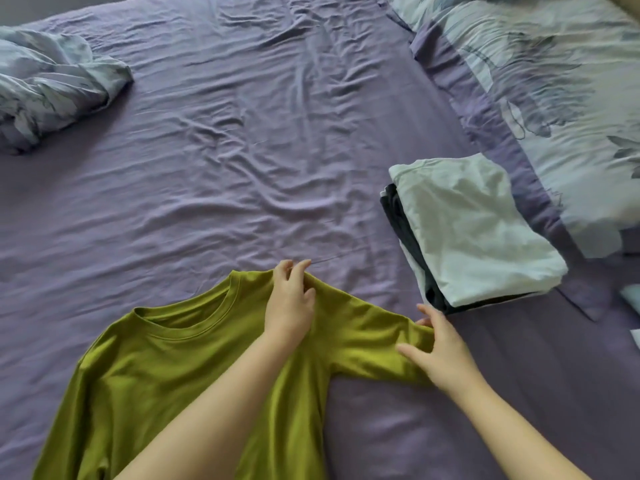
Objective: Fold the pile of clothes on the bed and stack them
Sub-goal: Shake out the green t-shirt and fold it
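An olive-green T-shirt (166,368) lies spread face up on the purple bed sheet (214,174), collar toward the far side. My left hand (290,303) pinches the shirt at its right shoulder seam. My right hand (438,351) grips the end of the right sleeve, thumb on top of the cloth. To the right stands a stack of folded clothes (471,237), a pale mint piece on top and dark pieces beneath. My forearms hide part of the shirt's lower right side.
A crumpled floral duvet (52,84) lies at the far left. A floral pillow and bedding (554,81) fill the far right. Small pale items (632,299) peek in at the right edge.
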### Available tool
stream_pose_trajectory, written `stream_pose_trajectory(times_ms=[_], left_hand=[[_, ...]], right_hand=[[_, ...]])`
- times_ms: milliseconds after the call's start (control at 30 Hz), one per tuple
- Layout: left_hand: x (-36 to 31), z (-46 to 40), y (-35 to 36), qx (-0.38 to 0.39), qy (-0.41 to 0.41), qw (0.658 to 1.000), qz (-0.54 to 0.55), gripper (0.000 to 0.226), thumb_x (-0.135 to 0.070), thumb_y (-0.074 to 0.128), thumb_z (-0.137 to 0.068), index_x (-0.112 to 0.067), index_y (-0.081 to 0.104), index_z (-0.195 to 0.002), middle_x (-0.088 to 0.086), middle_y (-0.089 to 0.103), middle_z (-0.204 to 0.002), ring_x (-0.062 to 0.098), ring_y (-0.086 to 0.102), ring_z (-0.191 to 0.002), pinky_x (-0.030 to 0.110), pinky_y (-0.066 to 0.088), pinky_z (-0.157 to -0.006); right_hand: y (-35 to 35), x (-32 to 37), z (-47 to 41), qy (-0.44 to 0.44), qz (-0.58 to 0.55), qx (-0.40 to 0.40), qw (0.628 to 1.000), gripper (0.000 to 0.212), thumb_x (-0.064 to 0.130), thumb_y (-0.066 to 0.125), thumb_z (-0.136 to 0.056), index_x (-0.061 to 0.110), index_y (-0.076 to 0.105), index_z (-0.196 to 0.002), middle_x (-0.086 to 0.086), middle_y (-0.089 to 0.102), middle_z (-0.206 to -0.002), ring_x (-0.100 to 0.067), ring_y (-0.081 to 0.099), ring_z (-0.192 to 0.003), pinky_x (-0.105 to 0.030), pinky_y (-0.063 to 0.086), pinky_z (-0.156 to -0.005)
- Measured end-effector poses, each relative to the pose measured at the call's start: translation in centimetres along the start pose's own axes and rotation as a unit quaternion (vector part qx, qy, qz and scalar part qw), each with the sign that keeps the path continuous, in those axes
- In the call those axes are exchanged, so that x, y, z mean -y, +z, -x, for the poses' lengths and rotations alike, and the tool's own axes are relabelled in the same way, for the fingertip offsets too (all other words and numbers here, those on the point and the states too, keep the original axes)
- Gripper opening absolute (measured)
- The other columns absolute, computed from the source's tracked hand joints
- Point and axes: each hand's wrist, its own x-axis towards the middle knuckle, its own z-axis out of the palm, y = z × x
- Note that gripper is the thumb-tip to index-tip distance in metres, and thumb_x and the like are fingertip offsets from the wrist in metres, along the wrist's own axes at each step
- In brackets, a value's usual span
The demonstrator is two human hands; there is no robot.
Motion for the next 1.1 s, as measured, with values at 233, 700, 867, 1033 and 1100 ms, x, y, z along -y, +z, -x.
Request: stream_pose_trajectory(times_ms=[233, 700, 867, 1033, 1100], left_hand=[[2.1, 7.2, 1.4, 0.052, 0.023, 0.981, -0.186, 0.053, -0.029, 0.051, -0.093, -0.034, 0.037, -0.143, 0.002, 0.014, -0.158, 0.020, 0.013, -0.144, 0.032, 0.020, -0.114], [11.3, 15.5, -6.1, 0.060, -0.071, 0.994, -0.062, 0.044, -0.025, 0.047, -0.096, -0.025, 0.044, -0.140, -0.006, 0.045, -0.139, 0.012, 0.037, -0.129, 0.025, 0.031, -0.107], [18.4, 19.0, -11.6, 0.027, -0.097, 0.994, -0.044, 0.037, -0.025, 0.048, -0.097, -0.023, 0.052, -0.134, -0.006, 0.053, -0.131, 0.011, 0.044, -0.123, 0.017, 0.028, -0.104], [24.4, 20.1, -16.9, -0.074, -0.168, 0.982, -0.054, 0.031, -0.026, 0.051, -0.095, -0.021, 0.060, -0.124, -0.002, 0.059, -0.123, 0.018, 0.050, -0.112, 0.024, 0.035, -0.098], [26.4, 20.1, -18.4, -0.103, -0.226, 0.966, -0.065, 0.035, -0.030, 0.051, -0.095, -0.024, 0.054, -0.129, -0.004, 0.053, -0.129, 0.019, 0.045, -0.117, 0.028, 0.035, -0.099]], right_hand=[[0.0, 0.5, 1.4, -0.059, 0.228, -0.094, 0.967, 0.058, 0.020, 0.068, -0.084, 0.022, 0.046, -0.137, -0.005, 0.046, -0.128, -0.028, 0.056, -0.104, -0.036, 0.046, -0.070], [11.1, 9.2, 4.4, -0.171, 0.277, 0.023, 0.945, 0.029, 0.033, 0.052, -0.094, 0.026, 0.057, -0.122, 0.007, 0.058, -0.124, -0.016, 0.051, -0.118, -0.030, 0.040, -0.094], [18.7, 14.0, 5.9, -0.209, 0.269, 0.107, 0.934, 0.028, 0.033, 0.054, -0.094, 0.021, 0.060, -0.118, 0.003, 0.061, -0.116, -0.018, 0.054, -0.112, -0.030, 0.042, -0.094], [26.3, 20.2, 7.1, -0.274, 0.258, 0.208, 0.903, 0.029, 0.034, 0.055, -0.094, 0.016, 0.064, -0.116, -0.001, 0.063, -0.111, -0.018, 0.055, -0.108, -0.025, 0.040, -0.092], [29.0, 22.8, 7.0, -0.297, 0.274, 0.218, 0.888, 0.029, 0.035, 0.054, -0.094, 0.016, 0.064, -0.113, -0.002, 0.062, -0.109, -0.019, 0.055, -0.106, -0.026, 0.040, -0.089]])
